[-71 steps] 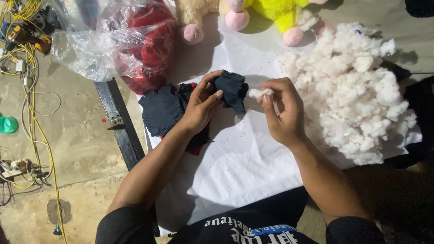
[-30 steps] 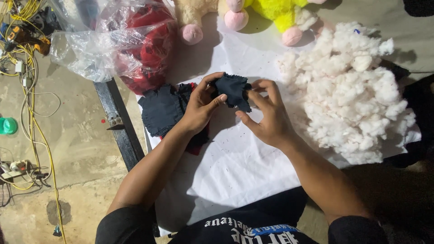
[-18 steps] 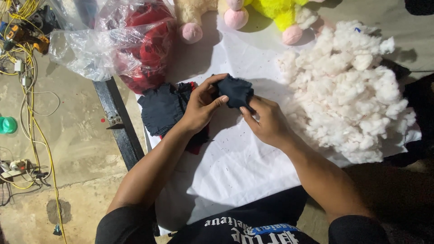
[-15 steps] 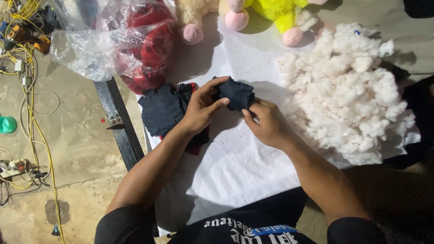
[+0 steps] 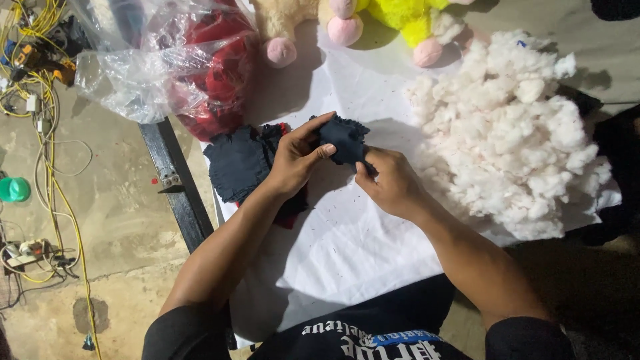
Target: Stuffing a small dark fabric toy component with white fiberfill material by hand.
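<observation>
Both hands, the left hand (image 5: 293, 163) and right hand (image 5: 390, 183), pinch a dark cloth pouch (image 5: 343, 139) tight between their fingertips, with fluffy white stuffing (image 5: 520, 140) beside the right fingers and a plastic bag (image 5: 167, 67) holding red cloth beyond the left.

Black short-sleeved shirt; white lettering and blue strip across chest.

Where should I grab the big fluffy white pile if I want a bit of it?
Pinch a loose tuft at the near left edge of the white stuffing pile, coming from the side by the right hand. The clumps there look loose and stick out, so one should pull off easily.
</observation>
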